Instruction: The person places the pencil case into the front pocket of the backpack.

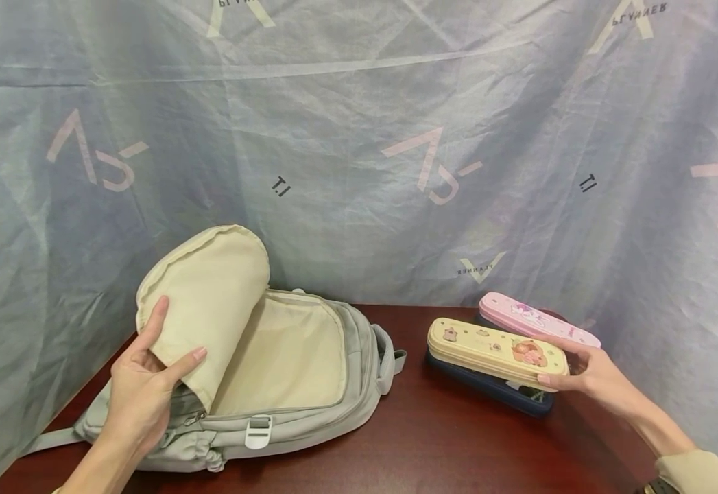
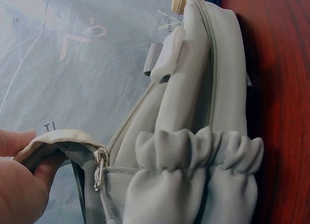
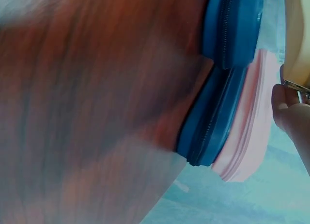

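A pale grey-green backpack (image 1: 309, 429) lies on the table, its front compartment unzipped and showing a cream lining. With thumb and fingers, my left hand (image 1: 142, 384) holds the folded-back flap (image 1: 204, 295) by its edge; the left wrist view shows the thumb and a finger on either side of the fabric. At the right, my right hand (image 1: 599, 374) grips one end of a yellow pencil case (image 1: 482, 350) with cartoon prints. That case is raised over a navy pencil case (image 1: 488, 389), with a gap between them in the right wrist view.
Behind the yellow case, a pink pencil case (image 1: 537, 317) sits on another navy case (image 3: 208, 122). The reddish-brown table (image 1: 420, 439) meets a grey printed cloth (image 1: 346, 158) at the back and sides. A strap (image 1: 56, 440) trails from the backpack at the left.
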Demonstrator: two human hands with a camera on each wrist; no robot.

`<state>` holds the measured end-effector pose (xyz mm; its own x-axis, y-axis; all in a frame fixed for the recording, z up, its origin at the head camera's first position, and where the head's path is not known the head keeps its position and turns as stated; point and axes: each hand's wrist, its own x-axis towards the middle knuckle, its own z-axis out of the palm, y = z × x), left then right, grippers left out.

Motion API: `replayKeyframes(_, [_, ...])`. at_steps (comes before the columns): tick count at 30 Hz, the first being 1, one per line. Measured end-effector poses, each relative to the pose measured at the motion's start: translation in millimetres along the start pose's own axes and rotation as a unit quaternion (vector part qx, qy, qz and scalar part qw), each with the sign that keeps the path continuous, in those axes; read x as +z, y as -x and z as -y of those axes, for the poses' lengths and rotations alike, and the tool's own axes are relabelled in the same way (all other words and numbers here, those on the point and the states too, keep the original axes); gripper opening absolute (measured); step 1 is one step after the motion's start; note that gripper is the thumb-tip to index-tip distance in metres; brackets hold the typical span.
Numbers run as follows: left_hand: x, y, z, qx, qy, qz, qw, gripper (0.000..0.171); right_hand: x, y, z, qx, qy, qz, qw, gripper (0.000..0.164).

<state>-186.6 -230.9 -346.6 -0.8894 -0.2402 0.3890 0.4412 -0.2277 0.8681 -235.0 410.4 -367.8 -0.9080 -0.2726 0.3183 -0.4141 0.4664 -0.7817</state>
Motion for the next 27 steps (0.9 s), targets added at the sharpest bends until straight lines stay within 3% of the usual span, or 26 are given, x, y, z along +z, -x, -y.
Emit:
replayKeyframes(4, [-1.2, -0.1, -0.4, -0.007, -0.004, -0.003, 1.0000, 0.098, 1, -6, 8, -0.005, -0.029, 0.017, 0.999, 0.064])
replayKeyframes(10, [-0.5, -0.2, -0.3, -0.004, -0.002, -0.002, 1.0000, 0.099, 3, -9, 14, 0.020, -0.065, 0.036, 0.997, 0.065])
replayKeyframes(20, [0.9, -0.2, -0.4, -0.001, -0.002, -0.004, 1.0000, 0.099, 10, -14, 19, 0.028, -0.073, 0.028, 0.997, 0.064])
replayKeyframes(27, [0.8, 0.0, -0.7, 0.004, -0.001, -0.004, 1.0000, 0.099, 14, -23, 20, 0.011, -0.089, 0.044, 0.995, 0.062])
